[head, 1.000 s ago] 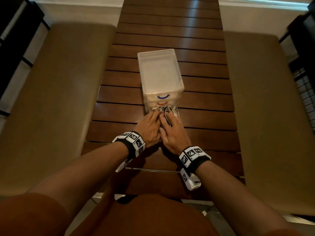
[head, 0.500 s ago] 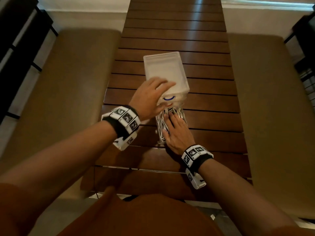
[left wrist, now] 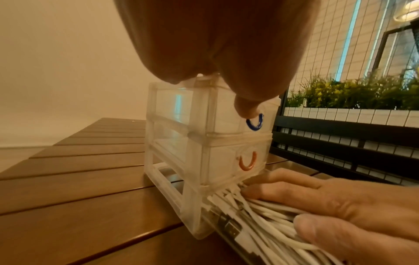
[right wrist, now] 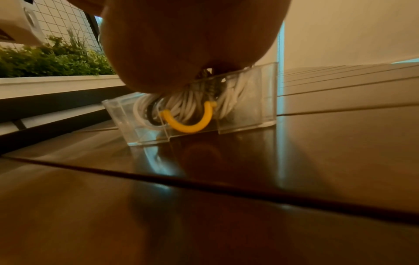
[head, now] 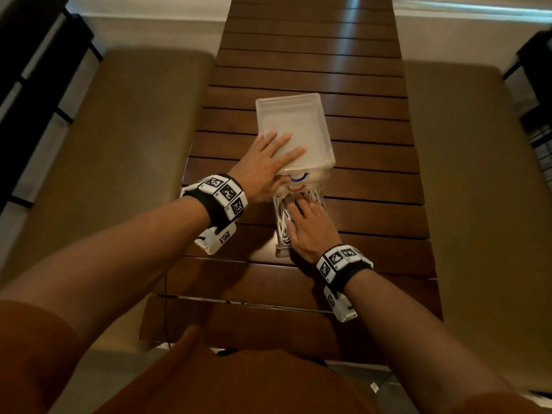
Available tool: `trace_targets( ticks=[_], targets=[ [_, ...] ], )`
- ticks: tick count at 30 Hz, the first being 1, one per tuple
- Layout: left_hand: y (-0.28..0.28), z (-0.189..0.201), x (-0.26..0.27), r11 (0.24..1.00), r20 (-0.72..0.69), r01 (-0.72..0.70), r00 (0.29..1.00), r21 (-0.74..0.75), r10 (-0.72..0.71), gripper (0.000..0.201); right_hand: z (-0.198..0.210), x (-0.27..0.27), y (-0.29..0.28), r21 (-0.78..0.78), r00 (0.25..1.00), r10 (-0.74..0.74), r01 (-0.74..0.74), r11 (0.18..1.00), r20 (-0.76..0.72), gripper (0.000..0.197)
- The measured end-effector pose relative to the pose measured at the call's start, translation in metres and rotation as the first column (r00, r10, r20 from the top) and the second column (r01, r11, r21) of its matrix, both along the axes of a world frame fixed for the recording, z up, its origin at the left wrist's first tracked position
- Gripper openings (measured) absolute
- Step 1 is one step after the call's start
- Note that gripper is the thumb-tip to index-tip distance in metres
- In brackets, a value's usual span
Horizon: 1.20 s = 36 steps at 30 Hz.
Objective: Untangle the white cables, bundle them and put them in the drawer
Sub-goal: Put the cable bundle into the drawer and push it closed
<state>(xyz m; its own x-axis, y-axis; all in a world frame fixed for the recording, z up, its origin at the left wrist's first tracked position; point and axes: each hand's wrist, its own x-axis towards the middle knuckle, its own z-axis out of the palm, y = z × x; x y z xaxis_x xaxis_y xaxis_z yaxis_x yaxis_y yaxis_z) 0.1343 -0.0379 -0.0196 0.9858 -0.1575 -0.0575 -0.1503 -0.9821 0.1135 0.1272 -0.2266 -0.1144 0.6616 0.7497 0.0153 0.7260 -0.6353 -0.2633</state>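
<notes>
A clear plastic drawer unit (head: 294, 124) stands on the slatted wooden table (head: 373, 180). Its bottom drawer (head: 282, 253), with a yellow handle (right wrist: 188, 123), is pulled out toward me and holds the bundled white cables (head: 282, 218). My left hand (head: 268, 162) lies flat on the unit's top with fingers spread, its thumb (left wrist: 246, 105) over the front by the blue handle (left wrist: 255, 123). My right hand (head: 309, 225) presses flat on the white cables (left wrist: 247, 213) in the drawer, fingertips near the unit's front under the orange handle (left wrist: 247, 161).
Tan cushioned benches (head: 104, 162) (head: 484, 180) flank the table on both sides. A black railing with wire mesh (left wrist: 340, 143) and green plants (left wrist: 351, 93) runs beside the table. My knees in orange cloth (head: 239, 383) sit at the near table edge.
My left hand left the cables and rose onto the top of the drawer unit, now lying flat there. My right hand stays pressed on the cables in the drawer.
</notes>
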Motion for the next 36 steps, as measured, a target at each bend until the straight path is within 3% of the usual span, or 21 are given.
trace_targets(
  ticks=[6, 12, 24, 26, 29, 33, 36],
  targets=[
    [0.002, 0.002, 0.007, 1.0, -0.028, -0.025, 0.999, 0.016, 0.025, 0.067, -0.002, -0.007, -0.001, 0.147, 0.995, -0.068, 0.057, 0.987, 0.069, 0.043],
    [0.002, 0.001, 0.007, 1.0, -0.034, -0.022, 0.999, 0.002, 0.022, 0.066, -0.004, -0.018, -0.012, 0.041, 1.0, 0.015, -0.014, 0.999, -0.009, 0.055],
    [0.005, 0.007, 0.008, 1.0, -0.054, -0.001, 0.999, -0.01, 0.0, 0.064, 0.005, 0.021, 0.009, 0.112, 0.993, 0.073, -0.063, 0.992, -0.088, 0.038],
    [0.005, 0.007, 0.01, 1.0, -0.064, -0.006, 0.998, -0.005, 0.006, 0.065, 0.009, 0.018, 0.005, 0.099, 0.998, 0.063, -0.061, 0.993, -0.022, 0.037],
    [0.003, 0.007, 0.011, 1.0, -0.062, -0.019, 0.998, 0.0, 0.019, 0.065, 0.005, -0.008, -0.01, 0.088, 0.997, 0.035, -0.041, 0.995, 0.067, 0.044],
    [0.005, 0.007, 0.011, 1.0, -0.076, -0.016, 0.997, -0.024, 0.015, 0.065, -0.011, -0.025, -0.021, -0.032, 0.998, 0.038, -0.036, 0.999, 0.058, 0.071],
    [0.008, 0.008, 0.011, 0.999, -0.089, -0.007, 0.996, -0.038, 0.004, 0.064, -0.012, -0.013, -0.019, -0.047, 0.995, 0.06, -0.057, 0.997, 0.074, 0.069]
  ],
)
